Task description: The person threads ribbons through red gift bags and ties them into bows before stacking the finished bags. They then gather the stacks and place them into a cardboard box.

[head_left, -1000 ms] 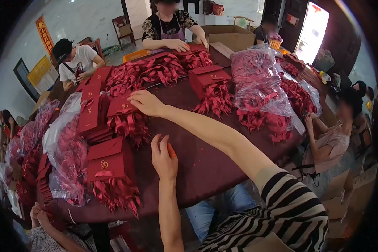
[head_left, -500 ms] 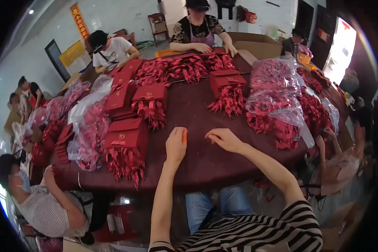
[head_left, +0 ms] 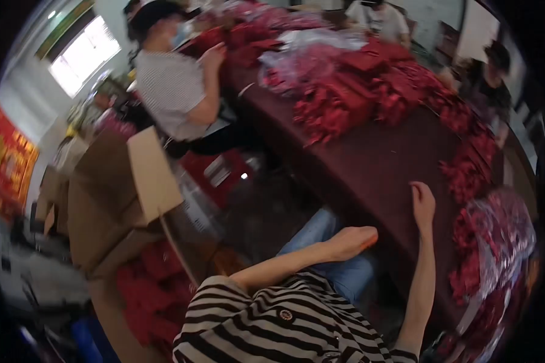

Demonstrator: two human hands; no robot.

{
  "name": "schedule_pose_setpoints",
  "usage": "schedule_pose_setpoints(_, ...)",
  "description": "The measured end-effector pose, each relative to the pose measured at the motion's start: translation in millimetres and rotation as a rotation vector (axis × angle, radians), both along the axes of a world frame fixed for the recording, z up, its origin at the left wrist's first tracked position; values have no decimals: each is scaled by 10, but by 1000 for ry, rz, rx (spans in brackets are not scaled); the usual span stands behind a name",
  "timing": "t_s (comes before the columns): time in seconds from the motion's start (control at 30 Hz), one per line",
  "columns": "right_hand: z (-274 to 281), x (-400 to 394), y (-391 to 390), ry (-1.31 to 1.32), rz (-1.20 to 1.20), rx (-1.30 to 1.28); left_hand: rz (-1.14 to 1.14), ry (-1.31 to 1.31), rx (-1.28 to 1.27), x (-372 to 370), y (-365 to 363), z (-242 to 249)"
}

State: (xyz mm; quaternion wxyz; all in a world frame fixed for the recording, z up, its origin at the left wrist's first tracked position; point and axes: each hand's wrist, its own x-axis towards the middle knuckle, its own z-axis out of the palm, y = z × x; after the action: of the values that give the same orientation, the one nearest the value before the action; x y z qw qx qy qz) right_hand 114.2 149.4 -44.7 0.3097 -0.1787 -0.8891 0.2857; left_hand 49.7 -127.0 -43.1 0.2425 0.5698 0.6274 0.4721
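My left hand (head_left: 352, 242) is closed just off the table's near edge, above my jeans. An orange patch shows at its fingers; whether it holds anything is hidden. My right hand (head_left: 424, 204) hovers over the dark red tablecloth (head_left: 375, 160), its fingers loosely bent and a little apart, with nothing visible between them. Beyond my hands, red boxes (head_left: 352, 91) with bunches of red ribbon (head_left: 327, 115) lie on the table. More red ribbon bunches (head_left: 469, 166) are at the right, beside a clear plastic bag of red items (head_left: 502, 233).
At my left stands an open cardboard box (head_left: 106, 206) with red items (head_left: 154, 284) inside. A person in a light patterned top (head_left: 172, 91) sits at the table's upper left. Two other people (head_left: 378, 21) (head_left: 487, 85) are across the table.
The view has swung left and tilted, bringing the cardboard box into sight. My left hand has moved back off the table's edge, away from my right hand, which stays over the table.
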Motion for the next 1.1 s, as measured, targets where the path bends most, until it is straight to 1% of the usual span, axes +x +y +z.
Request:
schedule_pose_setpoints(0.03, -95, -6, 107, 21, 77, 17, -5, 53, -26, 45, -42, 27)
schedule_pose_setpoints(0.1, 9, 2, 9, -37, 61, -59, 0, 67, -121, 95, -115, 75)
schedule_pose_setpoints(0.13, -14, 14, 12, -26, 77, -45, 56, 147, -78, 140, -58, -173)
schedule_pose_setpoints(0.17, 12, -15, -1, -14, 83, -29, 108, 133, -74, 150, -116, -187)
schedule_pose_setpoints(0.2, 28, -155, -3, -28, 128, -18, 58, 235, -201, 157, -179, -210)
schedule_pose_setpoints(0.23, 7, -97, -8, -38, 167, -13, 3, 330, -332, 159, -234, -222)
schedule_pose_setpoints(0.27, 52, -161, -22, -51, 207, -9, 46, 309, -329, 146, -292, -223)
schedule_pose_setpoints(0.37, 38, -152, -86, -88, 309, 1, -102, 261, -690, 37, -431, -211)
schedule_pose_setpoints(0.4, 46, -118, -112, -98, 336, 3, -75, 240, -685, -5, -449, -208)
schedule_pose_setpoints(0.47, 59, -79, -169, -111, 383, 4, -14, 285, -659, -131, -475, -182)
schedule_pose_setpoints(0.53, 103, -74, -317, -142, 439, 7, -28, 363, -595, -418, -363, -37)
schedule_pose_setpoints(0.57, 144, -14, -412, -152, 451, 7, -31, 361, -545, -533, -346, 116)
schedule_pose_setpoints(0.63, 179, -14, -359, -168, 467, -1, -22, 443, -469, -720, -304, 405)
schedule_pose_setpoints(0.73, 197, -133, -330, -183, 498, -28, -50, 640, -338, -935, -325, 757)
schedule_pose_setpoints(0.8, 190, -151, -404, -187, 539, -53, -103, 688, -396, -1019, -461, 1092)
schedule_pose_setpoints(0.83, 195, -99, -429, -190, 561, -65, -86, 689, -442, -1007, -627, 1303)
schedule_pose_setpoints(0.9, 214, -25, -487, -185, 594, -92, -16, 634, -613, -935, -968, 1616)
schedule_pose_setpoints(0.93, 176, 122, -450, -169, 603, -112, 47, 548, -563, -886, -1239, 1748)
schedule_pose_setpoints(0.97, 104, -41, -309, -148, 609, -135, 107, 468, -513, -816, -1534, 1887)
schedule_pose_setpoints(1.03, 5, -116, -208, -116, 612, -176, 426, 239, -269, -621, -2072, 1941)
schedule_pose_setpoints(1.07, -37, -93, -194, -107, 612, -195, 573, 247, -230, -592, -2359, 1931)
schedule_pose_setpoints(1.1, -64, -123, -176, -105, 611, -212, 857, 170, -258, -431, -2622, 2044)
